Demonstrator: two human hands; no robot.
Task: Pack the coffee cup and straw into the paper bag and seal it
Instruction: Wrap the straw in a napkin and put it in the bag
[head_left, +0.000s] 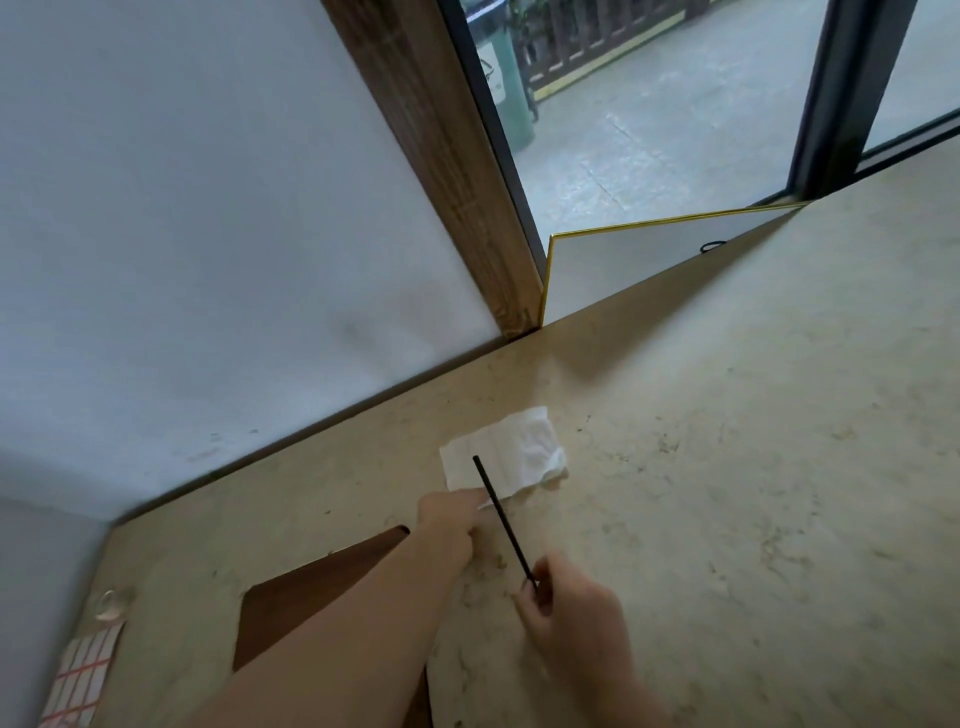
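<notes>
A thin black straw (503, 517) slants across the beige counter, its near end pinched in my right hand (569, 618). My left hand (451, 525) reaches forward, and its fingertips touch the near edge of a crumpled white napkin (511, 454) lying flat on the counter. The straw's far tip rests over that napkin. A flat brown paper bag (291, 608) lies on the counter at lower left, partly hidden under my left forearm. No coffee cup is in view.
A sheet of red-lined white stickers (78, 675) and a small clear dome (109, 605) sit at the counter's left corner. White walls (182, 234) border the counter (727, 493) on the left and back. A gold-edged panel (649, 254) leans by the window.
</notes>
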